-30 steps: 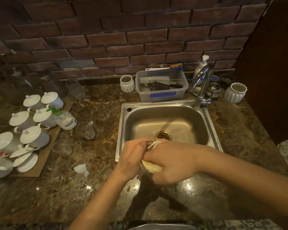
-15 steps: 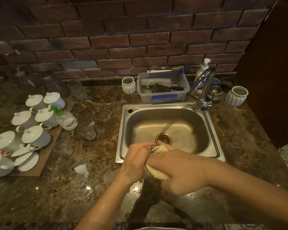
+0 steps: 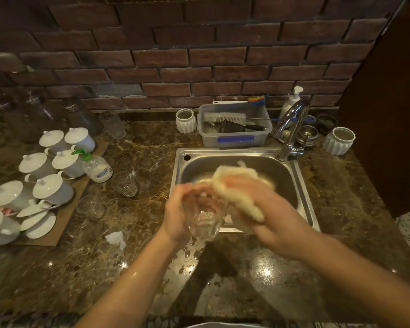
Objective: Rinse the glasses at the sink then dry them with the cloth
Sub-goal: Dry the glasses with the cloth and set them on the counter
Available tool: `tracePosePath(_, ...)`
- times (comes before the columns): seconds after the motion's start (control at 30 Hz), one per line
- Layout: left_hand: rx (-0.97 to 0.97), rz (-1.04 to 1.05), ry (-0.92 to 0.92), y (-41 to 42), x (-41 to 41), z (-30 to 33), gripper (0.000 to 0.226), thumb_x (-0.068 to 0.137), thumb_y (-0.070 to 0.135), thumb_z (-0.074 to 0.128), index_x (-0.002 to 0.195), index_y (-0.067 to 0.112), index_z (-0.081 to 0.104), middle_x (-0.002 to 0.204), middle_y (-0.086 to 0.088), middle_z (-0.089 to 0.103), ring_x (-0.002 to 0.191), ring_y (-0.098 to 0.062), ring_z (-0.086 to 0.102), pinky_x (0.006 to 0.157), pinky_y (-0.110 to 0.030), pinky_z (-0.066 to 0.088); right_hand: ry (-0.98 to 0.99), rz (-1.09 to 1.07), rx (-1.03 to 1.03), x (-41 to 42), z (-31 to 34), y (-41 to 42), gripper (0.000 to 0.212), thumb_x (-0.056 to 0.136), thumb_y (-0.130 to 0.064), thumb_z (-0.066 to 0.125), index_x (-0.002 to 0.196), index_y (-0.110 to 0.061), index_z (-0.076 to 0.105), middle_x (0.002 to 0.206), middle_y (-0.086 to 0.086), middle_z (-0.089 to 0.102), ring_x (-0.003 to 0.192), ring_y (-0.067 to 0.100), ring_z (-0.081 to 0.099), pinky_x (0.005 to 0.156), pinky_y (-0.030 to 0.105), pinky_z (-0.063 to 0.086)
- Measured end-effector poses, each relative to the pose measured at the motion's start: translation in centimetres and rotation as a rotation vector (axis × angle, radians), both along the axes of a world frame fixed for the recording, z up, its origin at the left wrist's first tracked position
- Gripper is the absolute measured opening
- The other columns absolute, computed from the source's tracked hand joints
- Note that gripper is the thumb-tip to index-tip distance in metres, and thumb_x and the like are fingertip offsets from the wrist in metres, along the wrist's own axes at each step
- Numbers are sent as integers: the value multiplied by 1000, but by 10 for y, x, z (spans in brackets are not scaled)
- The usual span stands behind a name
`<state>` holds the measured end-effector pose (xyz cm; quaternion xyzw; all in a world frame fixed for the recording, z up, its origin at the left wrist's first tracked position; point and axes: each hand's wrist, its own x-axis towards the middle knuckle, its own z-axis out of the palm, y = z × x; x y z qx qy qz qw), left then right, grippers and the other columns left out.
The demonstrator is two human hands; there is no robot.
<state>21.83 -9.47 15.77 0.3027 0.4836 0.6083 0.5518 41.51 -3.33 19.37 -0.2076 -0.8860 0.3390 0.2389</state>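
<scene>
Left hand (image 3: 178, 216) grips glass (image 3: 205, 223) (right hand (image 3: 265, 209) perhaps clutching cloth (image 3: 237, 185)).

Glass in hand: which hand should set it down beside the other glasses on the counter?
Left, probably. The left hand already grips the glass, and the counter glasses stand on its side. The right hand holds the cloth.

My left hand (image 3: 180, 213) is cupped around the glass (image 3: 205, 221), fingers curled about its side, and holds it tilted over the table's front edge by the sink. My left forearm is wet and rises from the lower left. My right hand (image 3: 265, 209) grips the cloth (image 3: 237, 190), which drapes over my fingers, just beside the glass. That hand is blurred. My right forearm comes in from the lower right.
</scene>
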Motion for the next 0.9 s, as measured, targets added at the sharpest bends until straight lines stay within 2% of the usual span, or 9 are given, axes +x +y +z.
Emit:
tracePosePath(0.07,50,159,-35,4,5,9,54,94,42,36,92,4,74,89,-16,73,86,-30,66,85,-45,52,251,-282,-373,-4,-7,-15,44,98,-29,61,141,-28,48,120,-18,66,109,2,65,94,21,54)
tracePosePath(0.17,23,334,-56,12,21,21,51,92,47,43,111,6,67,98,-11,75,89,-21,70,87,-47,52,369,-393,-712,-17,-19,-41,47,90,-28,63,135,-34,48,116,-17,70,104,5,70,82,25,59)
tracePosePath(0.33,41,392,83,16,47,26,48,99,39,37,130,10,59,117,-21,71,109,-32,68,94,-49,54,440,-485,-705,-45,-30,-54,67,85,2,75,135,-33,48,121,-24,66,114,-4,62,88,11,50)
tracePosePath(0.4,31,335,135,14,48,23,33,106,30,40,130,28,61,122,-6,73,119,-29,66,99,-51,55,463,-563,-700,-43,-32,-47,60,88,0,72,132,-34,51,118,-25,67,111,-4,64,89,13,52)
tracePosePath(0.5,32,232,354,8,41,18,48,110,10,34,131,44,60,123,16,70,117,-15,67,100,-46,58,434,-597,-693,-30,-31,-39,56,91,-7,72,138,-31,52,119,-19,69,111,1,66,91,21,55)
tracePosePath(0.63,8,80,624,6,27,16,40,98,49,42,135,54,55,127,17,66,112,-20,67,91,-52,59,380,-571,-657,-23,-32,-35,58,92,-10,71,143,-30,50,123,-12,69,114,3,65,92,21,55)
tracePosePath(0.7,-37,25,854,11,24,25,47,85,68,52,125,44,54,118,14,62,103,-10,65,88,-43,58,363,-533,-634,-24,-31,-37,62,93,-6,70,144,-33,48,130,-14,65,120,-1,61,97,18,51)
tracePosePath(0.8,-31,32,1041,25,28,35,48,80,75,58,113,40,48,107,13,58,91,-7,61,80,-39,56,393,-535,-602,-24,-29,-32,66,92,8,63,146,-26,47,136,-12,60,122,-4,57,94,12,48)
tracePosePath(0.9,49,84,960,33,33,39,41,88,68,52,119,42,53,109,14,62,95,-7,62,84,-42,55,506,-553,-644,-19,-20,-19,65,88,13,57,139,-27,53,120,-6,67,107,11,67,82,24,56)
